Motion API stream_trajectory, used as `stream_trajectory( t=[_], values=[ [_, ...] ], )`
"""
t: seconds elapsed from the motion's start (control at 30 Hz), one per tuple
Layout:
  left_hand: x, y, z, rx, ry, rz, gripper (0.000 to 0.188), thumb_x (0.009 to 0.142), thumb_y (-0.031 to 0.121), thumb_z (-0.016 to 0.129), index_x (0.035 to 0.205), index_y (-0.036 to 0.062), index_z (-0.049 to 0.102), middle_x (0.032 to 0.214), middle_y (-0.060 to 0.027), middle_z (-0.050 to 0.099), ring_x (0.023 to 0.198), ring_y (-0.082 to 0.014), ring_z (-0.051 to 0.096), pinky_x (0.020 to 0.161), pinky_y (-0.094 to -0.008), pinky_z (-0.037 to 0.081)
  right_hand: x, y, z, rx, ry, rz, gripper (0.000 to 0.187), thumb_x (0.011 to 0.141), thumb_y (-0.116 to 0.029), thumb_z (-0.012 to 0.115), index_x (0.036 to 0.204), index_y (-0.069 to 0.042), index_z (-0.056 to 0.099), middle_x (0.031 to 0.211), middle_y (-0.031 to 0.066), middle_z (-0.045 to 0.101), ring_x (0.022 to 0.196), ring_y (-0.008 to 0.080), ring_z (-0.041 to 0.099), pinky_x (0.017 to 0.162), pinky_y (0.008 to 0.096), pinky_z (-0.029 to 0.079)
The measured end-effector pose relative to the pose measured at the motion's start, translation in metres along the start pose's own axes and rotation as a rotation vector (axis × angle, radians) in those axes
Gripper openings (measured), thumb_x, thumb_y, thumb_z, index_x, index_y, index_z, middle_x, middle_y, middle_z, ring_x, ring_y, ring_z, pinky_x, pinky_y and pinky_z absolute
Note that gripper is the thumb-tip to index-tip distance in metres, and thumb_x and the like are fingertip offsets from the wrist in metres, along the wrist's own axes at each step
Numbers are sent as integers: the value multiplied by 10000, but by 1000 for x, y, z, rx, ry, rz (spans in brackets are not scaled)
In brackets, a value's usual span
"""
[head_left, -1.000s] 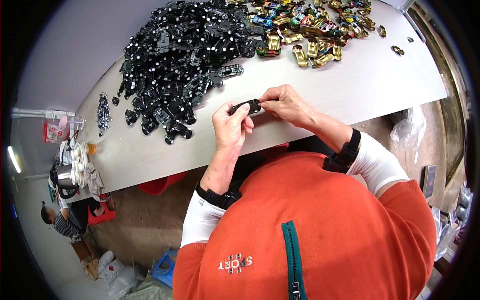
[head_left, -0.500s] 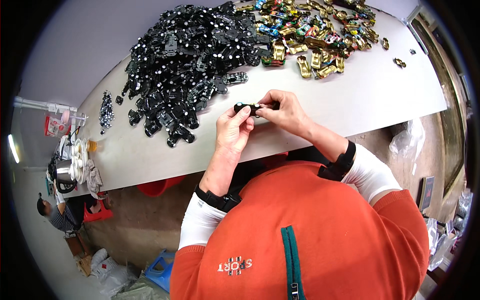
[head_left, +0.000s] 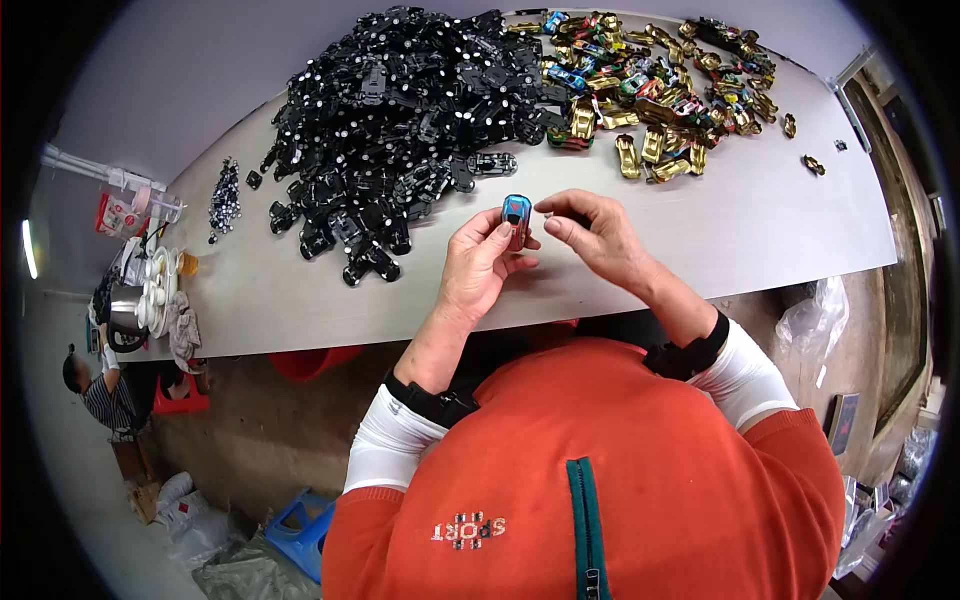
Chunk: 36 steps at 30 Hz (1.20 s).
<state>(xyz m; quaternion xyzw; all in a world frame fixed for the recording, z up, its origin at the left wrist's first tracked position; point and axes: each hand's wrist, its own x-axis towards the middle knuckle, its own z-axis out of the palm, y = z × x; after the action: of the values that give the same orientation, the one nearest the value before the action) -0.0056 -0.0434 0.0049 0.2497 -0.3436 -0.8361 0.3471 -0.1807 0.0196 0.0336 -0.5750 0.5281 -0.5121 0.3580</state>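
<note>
In my left hand (head_left: pixel 478 262) is a small toy car (head_left: pixel 516 212), blue at one end and reddish at the other, its top turned up. The thumb presses on its side and the fingers wrap beneath it. Just to the right, my right hand (head_left: pixel 597 236) is apart from the car, thumb and forefinger brought close together. A tiny pale bit seems to show between those tips, too small to name. Beyond my hands lies a big heap of black toy car chassis (head_left: pixel 400 110) with small wheels. Gold and coloured toy car bodies (head_left: pixel 655 100) are heaped to its right.
A little pile of small shiny parts (head_left: pixel 224 203) lies at the table's (head_left: pixel 800 215) left. Past it stand a metal kettle (head_left: pixel 126 318) and a cloth (head_left: pixel 184 332). A red tub (head_left: pixel 310 362) is below the table edge. Another person (head_left: pixel 108 395) sits far left.
The car in my left hand has turned from its dark side to its blue and red top. My right hand has come off it and moved slightly right.
</note>
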Motion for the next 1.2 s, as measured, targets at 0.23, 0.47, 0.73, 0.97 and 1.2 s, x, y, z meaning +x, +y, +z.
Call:
stream_trajectory(
  t=[0.23,0.47,0.73,0.97,1.2],
  values=[
    [-7,-3,6,500,56,111,345,848,25,618,1173,-33,517,944,-89,608,828,-159,601,589,-260,516,9,3,1,193,-87,469,297,808,-258,701,811,33,643,638,41,583,555,80,492,485,244,398],
    [2,-9,9,1573,144,941,407,691,-26,687,1076,-26,555,870,-130,539,808,-284,567,685,-376,483,10,18,15,424,-56,480,297,846,-295,666,810,-2,631,568,-7,489,442,59,376,377,214,283],
    [-13,8,-16,301,-59,-138,203,942,148,505,1078,9,563,780,-63,586,535,-40,429,389,-146,269,0,3,-20,344,-216,398,213,900,-115,552,1040,37,601,733,32,588,588,58,487,505,193,401],
    [-16,8,-13,397,-149,-222,204,936,169,528,1058,16,583,743,-42,589,534,-29,411,407,-140,259,-3,3,-19,437,-397,412,168,862,-90,591,970,31,632,728,36,611,619,67,530,544,196,437],
    [-19,3,-8,412,-132,-188,199,934,179,532,1030,17,595,711,-30,575,514,-26,397,405,-140,254,-2,5,-12,227,-394,314,104,830,-68,585,830,11,652,657,25,607,597,76,537,537,238,444]
  ],
)
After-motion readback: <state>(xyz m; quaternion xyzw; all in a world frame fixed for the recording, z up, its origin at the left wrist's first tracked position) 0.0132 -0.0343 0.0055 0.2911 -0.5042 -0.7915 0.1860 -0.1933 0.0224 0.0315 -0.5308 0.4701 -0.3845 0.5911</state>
